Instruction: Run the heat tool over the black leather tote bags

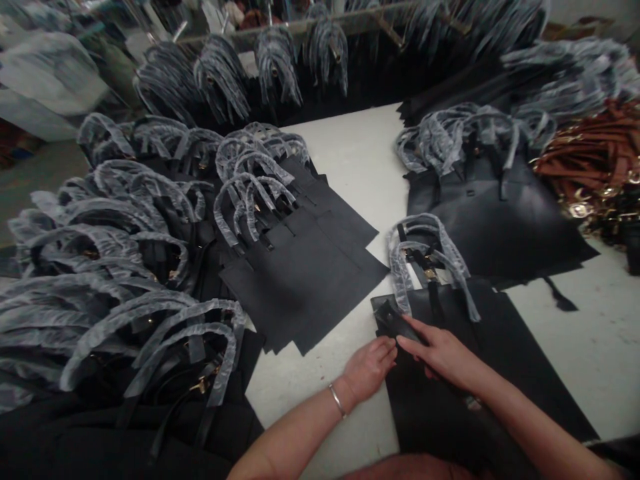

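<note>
In front of me lies a black leather bag panel, with handles wrapped in clear plastic at its top. My right hand is closed around a long black strip, which looks like a leather strap and crosses the panel's upper left corner. My left hand, a bangle on its wrist, has its fingers pressed together at the panel's left edge, close to my right fingertips. What lies under those left fingers is partly hidden.
Left of the hands is a stack of black panels with wrapped handles. A large heap of wrapped handles fills the far left. More panels lie at right, beside brown straps with gold hardware. Wrapped handles hang on a rack behind.
</note>
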Motion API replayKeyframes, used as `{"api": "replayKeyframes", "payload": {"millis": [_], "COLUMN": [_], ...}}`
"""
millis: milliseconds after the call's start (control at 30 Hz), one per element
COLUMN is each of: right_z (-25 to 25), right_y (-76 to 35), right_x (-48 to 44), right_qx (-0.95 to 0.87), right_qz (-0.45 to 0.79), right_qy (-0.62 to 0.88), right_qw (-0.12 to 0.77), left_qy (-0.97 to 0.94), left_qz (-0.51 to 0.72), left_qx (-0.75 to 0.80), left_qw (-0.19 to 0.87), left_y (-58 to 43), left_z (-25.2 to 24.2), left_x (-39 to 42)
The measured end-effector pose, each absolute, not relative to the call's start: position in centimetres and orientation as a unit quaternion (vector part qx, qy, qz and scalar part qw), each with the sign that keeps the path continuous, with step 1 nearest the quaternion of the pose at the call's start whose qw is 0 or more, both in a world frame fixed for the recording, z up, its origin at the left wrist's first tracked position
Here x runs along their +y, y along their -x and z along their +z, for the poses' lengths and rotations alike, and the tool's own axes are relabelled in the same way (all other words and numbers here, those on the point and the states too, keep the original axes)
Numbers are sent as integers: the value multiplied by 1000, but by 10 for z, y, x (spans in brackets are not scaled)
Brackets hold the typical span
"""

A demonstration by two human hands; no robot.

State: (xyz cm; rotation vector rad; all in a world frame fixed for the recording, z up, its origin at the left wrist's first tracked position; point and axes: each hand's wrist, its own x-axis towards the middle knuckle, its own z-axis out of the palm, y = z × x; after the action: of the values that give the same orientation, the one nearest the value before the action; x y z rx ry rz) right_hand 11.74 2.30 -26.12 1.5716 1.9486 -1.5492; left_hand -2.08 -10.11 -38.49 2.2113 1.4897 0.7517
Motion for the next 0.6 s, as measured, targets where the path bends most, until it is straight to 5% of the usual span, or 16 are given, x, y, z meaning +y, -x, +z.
{"api": "replayKeyframes", "payload": {"millis": [333,600], "right_z": [-257,-246], "right_y": [-108,-164], "right_x": [26,-6], "right_qx": [680,631], "right_qz": [-482,-548], "right_qy": [-552,-535], "right_qw": [39,128], "left_qy": [-780,-799], "left_qz": [276,212], "left_qx": [528,518], "left_qw": [191,220], "left_y": [28,75], "left_z": [-387,-378], "left_x": [-106,-53]}}
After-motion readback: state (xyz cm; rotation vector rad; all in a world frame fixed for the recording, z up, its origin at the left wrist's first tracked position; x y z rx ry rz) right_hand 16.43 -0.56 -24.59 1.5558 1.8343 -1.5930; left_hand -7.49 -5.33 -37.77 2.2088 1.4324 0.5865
